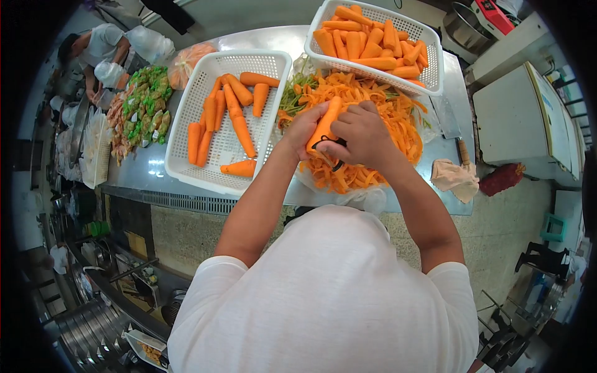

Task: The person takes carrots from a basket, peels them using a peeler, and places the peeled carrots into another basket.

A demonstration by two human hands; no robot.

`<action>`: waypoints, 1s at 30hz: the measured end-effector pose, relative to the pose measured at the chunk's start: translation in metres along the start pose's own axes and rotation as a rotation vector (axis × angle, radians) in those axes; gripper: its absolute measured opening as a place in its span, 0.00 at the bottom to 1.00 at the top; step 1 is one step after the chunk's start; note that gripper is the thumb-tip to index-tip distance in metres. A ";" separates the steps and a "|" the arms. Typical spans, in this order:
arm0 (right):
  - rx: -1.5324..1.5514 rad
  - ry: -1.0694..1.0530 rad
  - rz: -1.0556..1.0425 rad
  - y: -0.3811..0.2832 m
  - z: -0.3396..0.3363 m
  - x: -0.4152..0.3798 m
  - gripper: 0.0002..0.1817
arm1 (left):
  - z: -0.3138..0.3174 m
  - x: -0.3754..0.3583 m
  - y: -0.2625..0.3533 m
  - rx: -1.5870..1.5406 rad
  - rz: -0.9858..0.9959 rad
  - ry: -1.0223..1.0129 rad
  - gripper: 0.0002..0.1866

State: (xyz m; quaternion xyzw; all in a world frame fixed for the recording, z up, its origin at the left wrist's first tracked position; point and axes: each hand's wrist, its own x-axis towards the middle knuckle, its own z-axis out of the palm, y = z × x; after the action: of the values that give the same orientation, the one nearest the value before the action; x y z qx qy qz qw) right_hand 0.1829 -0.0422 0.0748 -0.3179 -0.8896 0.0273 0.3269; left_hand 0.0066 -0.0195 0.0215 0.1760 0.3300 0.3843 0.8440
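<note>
A carrot (324, 128) is held by my left hand (303, 132), its fingers wrapped round the far side. My right hand (364, 135) is closed on a black peeler (329, 143), which rests against the near part of the carrot. Under both hands lies a heap of orange peelings (401, 133). To the left, a white basket (176, 146) holds several carrots lying loose. Behind the heap, another white basket (435, 73) is piled with carrots.
A cleaver (446, 121) and a beige cloth (456, 178) lie on the metal table's right side. Green and pink bagged items (146, 102) are on the left. A person (102, 46) stands at the far left. A white cabinet (513, 115) stands at the right.
</note>
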 end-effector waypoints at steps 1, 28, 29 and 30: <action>-0.003 0.000 0.000 0.003 0.001 0.000 0.24 | 0.000 -0.003 0.001 0.045 -0.012 -0.034 0.21; -0.248 0.117 0.195 0.056 0.008 -0.011 0.25 | -0.019 0.001 -0.006 -0.045 -0.125 -0.173 0.21; -0.436 0.127 0.274 0.063 0.003 -0.015 0.26 | -0.025 0.003 -0.008 -0.018 -0.114 -0.154 0.21; -0.436 0.126 0.273 0.069 -0.002 -0.021 0.26 | -0.025 0.001 -0.008 -0.020 -0.113 -0.153 0.21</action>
State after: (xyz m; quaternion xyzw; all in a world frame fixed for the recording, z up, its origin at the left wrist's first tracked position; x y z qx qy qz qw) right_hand 0.2342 0.0006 0.0466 -0.4989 -0.8013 -0.1409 0.2987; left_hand -0.0060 -0.0225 -0.0009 0.1775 0.2699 0.3247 0.8889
